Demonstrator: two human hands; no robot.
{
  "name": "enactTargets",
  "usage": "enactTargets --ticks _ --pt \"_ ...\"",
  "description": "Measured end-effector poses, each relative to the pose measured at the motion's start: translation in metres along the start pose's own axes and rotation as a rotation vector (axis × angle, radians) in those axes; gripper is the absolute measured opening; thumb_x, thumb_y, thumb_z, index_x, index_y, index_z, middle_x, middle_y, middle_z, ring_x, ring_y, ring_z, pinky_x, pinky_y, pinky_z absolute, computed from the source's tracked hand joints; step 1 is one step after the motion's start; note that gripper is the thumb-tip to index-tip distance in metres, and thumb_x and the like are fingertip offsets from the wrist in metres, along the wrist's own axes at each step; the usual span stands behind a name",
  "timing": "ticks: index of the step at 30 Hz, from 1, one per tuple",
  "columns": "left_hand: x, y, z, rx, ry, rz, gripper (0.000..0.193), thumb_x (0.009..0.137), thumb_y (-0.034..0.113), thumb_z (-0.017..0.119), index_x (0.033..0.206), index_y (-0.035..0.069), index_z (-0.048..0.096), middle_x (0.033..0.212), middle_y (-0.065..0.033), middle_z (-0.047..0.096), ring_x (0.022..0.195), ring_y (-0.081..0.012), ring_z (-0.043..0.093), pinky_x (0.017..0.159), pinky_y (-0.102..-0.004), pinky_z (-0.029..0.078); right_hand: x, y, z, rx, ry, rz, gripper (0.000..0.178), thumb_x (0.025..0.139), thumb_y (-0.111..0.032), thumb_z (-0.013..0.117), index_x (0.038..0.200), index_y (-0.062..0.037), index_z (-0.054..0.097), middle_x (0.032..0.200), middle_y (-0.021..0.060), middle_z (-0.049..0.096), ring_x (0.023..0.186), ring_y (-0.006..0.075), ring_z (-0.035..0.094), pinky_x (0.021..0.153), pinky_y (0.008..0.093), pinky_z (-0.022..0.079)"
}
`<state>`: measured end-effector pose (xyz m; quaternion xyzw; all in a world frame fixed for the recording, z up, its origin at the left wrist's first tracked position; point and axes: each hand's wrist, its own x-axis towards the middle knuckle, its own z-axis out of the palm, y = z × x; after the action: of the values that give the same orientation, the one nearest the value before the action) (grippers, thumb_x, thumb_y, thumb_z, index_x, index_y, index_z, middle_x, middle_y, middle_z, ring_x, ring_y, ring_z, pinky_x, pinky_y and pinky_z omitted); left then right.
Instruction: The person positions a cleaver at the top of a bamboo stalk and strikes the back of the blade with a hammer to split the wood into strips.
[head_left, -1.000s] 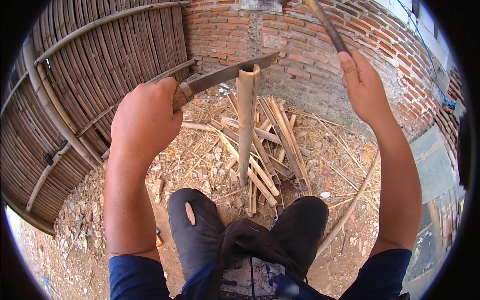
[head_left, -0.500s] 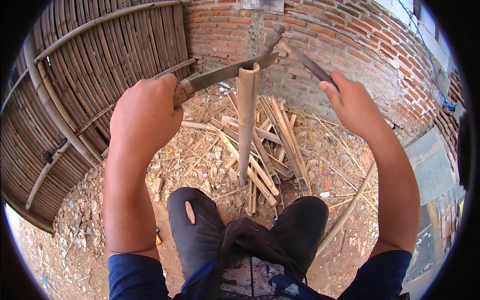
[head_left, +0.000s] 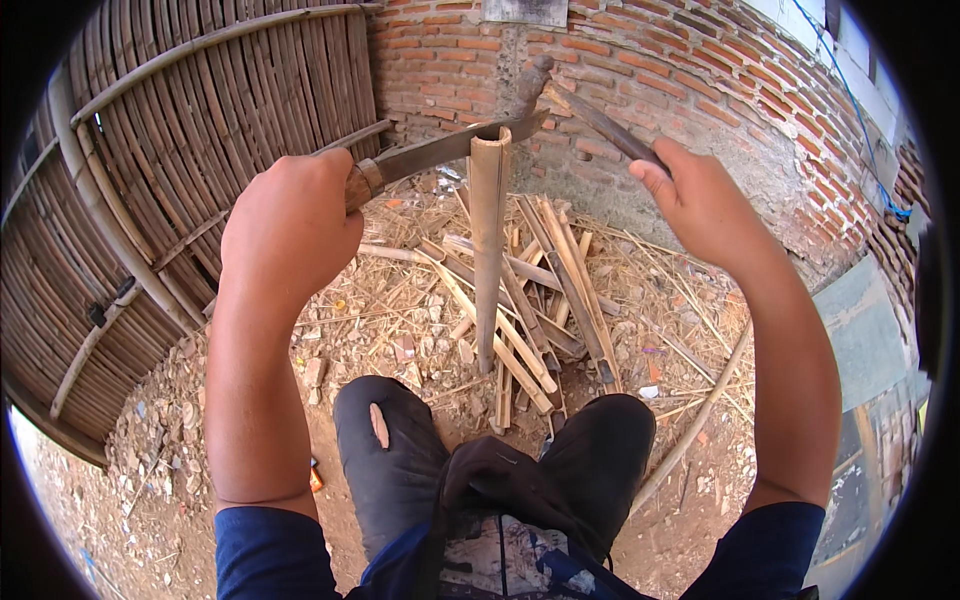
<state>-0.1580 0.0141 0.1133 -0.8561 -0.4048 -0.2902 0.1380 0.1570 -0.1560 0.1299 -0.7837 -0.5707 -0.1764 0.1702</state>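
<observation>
My left hand (head_left: 292, 215) is closed round the wooden handle of a machete (head_left: 425, 155). Its dark blade lies across the top end of an upright piece of split bamboo (head_left: 487, 235), whose curved hollow shows at the top. The bamboo's lower end reaches the ground in front of my knees. In my right hand (head_left: 697, 195) is the handle of a hammer (head_left: 606, 124), gripped with the thumb along it. The hammer's head is close to the blade's far end, just past the bamboo; I cannot tell whether they touch.
Split bamboo strips (head_left: 570, 290) lie in a loose pile beyond the upright piece, over rubble and straw. A long pole (head_left: 705, 410) rests on the ground at the right. A bamboo-slat wall (head_left: 230, 110) stands left, a brick wall (head_left: 640, 70) behind.
The hammer's head has shifted slightly left and down. The top of the upright bamboo and the machete's blade have moved a little left. Both hands keep their grips.
</observation>
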Motion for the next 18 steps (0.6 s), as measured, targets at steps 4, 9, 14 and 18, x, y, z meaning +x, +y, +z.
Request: enactTargets --ticks 4,9,14,18 --pt "0.000 -0.001 0.000 -0.012 -0.009 0.006 0.024 0.080 0.015 0.077 0.092 0.000 0.063 0.087 -0.0212 0.069 0.090 -0.0432 0.067 0.078 -0.0520 0.053 0.016 0.009 -0.044 0.032 0.190 -0.047 0.053 0.109 -0.051 0.047 0.119 -0.0016 0.064 0.081 0.0135 0.061 0.072 0.0237 0.057 0.069 0.0403 0.046" --pt "-0.002 0.003 -0.001 -0.017 0.006 0.000 0.030 0.083 0.024 0.080 0.092 0.000 0.065 0.083 -0.0199 0.069 0.087 -0.0418 0.068 0.075 -0.0506 0.052 0.014 0.021 -0.023 0.285 0.415 -0.043 0.050 0.108 -0.050 0.050 0.117 -0.0031 0.063 0.076 0.0106 0.059 0.068 0.0227 0.055 0.067 0.0400 0.046" --pt "0.008 -0.009 0.000 0.003 -0.044 -0.034 0.043 0.085 0.041 0.082 0.094 0.001 0.068 0.077 -0.0168 0.068 0.076 -0.0354 0.068 0.070 -0.0471 0.051 -0.007 0.005 0.004 0.110 0.061 -0.013 0.052 0.107 -0.052 0.052 0.108 -0.0015 0.063 0.071 0.0105 0.053 0.065 0.0219 0.051 0.065 0.0397 0.044" --pt "0.017 -0.037 -0.007 0.042 0.012 -0.031 0.042 0.085 0.039 0.084 0.094 0.001 0.067 0.073 -0.0118 0.066 0.067 -0.0242 0.064 0.066 -0.0420 0.049 -0.025 0.024 -0.005 0.250 0.186 0.026 0.052 0.107 -0.053 0.051 0.103 -0.0027 0.063 0.071 0.0042 0.051 0.066 0.0163 0.049 0.065 0.0337 0.042"
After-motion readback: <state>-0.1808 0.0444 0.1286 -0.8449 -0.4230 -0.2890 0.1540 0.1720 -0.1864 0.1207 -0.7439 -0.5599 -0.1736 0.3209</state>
